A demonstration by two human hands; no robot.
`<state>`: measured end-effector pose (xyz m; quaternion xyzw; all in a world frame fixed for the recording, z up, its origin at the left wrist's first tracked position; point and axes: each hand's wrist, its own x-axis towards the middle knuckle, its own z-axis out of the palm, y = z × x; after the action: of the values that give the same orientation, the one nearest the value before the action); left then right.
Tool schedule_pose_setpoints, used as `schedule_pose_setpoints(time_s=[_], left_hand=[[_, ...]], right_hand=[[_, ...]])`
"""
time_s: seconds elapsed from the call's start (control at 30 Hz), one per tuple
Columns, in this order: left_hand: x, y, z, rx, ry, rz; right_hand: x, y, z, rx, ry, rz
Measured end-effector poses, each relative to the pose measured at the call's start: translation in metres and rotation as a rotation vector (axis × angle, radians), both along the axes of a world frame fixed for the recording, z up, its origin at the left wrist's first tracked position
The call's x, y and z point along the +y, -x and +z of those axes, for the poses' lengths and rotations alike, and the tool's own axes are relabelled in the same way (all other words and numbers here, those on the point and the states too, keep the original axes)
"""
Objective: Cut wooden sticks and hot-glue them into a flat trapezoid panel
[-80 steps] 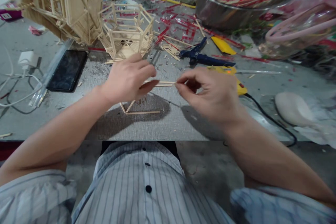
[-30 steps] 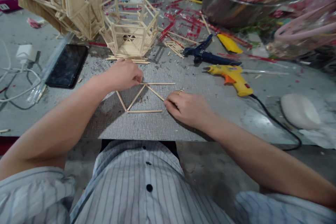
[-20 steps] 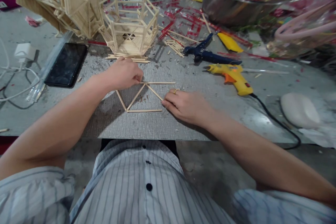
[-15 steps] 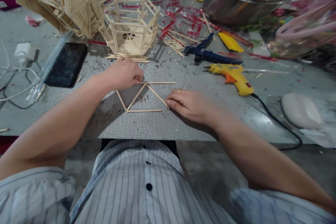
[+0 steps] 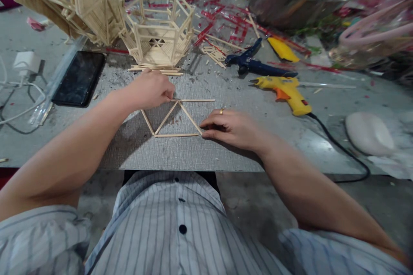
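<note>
Thin wooden sticks lie flat on the grey table in a zigzag: a top stick, a bottom stick and slanted ones between them. My left hand is closed, its fingertips pinching the top stick by the upper joint; much of that stick's left part is hidden beneath the hand. At the lower right, my right hand holds the end of the right slanted stick between thumb and fingers. This end now touches, or nearly touches, the bottom stick's right end.
Behind the sticks stand a hexagonal stick frame and a larger stick structure. A phone lies left. On the right are a yellow glue gun with its cord, dark blue pliers-like tool, a white rounded object and a metal pot.
My right hand has shifted the slanted stick's lower end left, close to the bottom stick's end. My right thumb and fingers are slightly more apart. My left hand stays at the top stick.
</note>
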<state>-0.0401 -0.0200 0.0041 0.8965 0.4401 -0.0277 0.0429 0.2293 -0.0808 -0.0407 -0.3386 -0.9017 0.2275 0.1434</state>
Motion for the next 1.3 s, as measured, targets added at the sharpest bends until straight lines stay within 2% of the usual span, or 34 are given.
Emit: schedule_pose_setpoints(time_s=[0.47,0.8,0.93,1.03,1.13,1.2,1.3], left_hand=[[0.000,0.000,-0.001,-0.022,-0.010,-0.009],[0.001,0.000,-0.002,-0.008,0.006,-0.023],[-0.002,0.003,0.007,0.038,0.000,0.011],[-0.014,0.000,0.027,0.048,-0.105,0.042],[-0.036,-0.014,0.041,0.043,-0.119,-0.065],[-0.052,-0.027,0.042,0.136,-0.043,-0.165],[-0.069,-0.039,0.030,0.162,0.022,-0.262]], right_hand=[[-0.002,0.002,-0.006,-0.011,-0.032,-0.060],[-0.002,0.004,-0.004,-0.046,-0.001,-0.077],[-0.002,0.005,-0.003,-0.072,-0.007,-0.090],[-0.002,0.007,-0.001,-0.092,-0.015,-0.090],[-0.002,0.008,0.001,-0.094,-0.018,-0.083],[-0.002,0.008,0.002,-0.091,-0.019,-0.080],[-0.001,0.007,0.002,-0.082,-0.017,-0.075]])
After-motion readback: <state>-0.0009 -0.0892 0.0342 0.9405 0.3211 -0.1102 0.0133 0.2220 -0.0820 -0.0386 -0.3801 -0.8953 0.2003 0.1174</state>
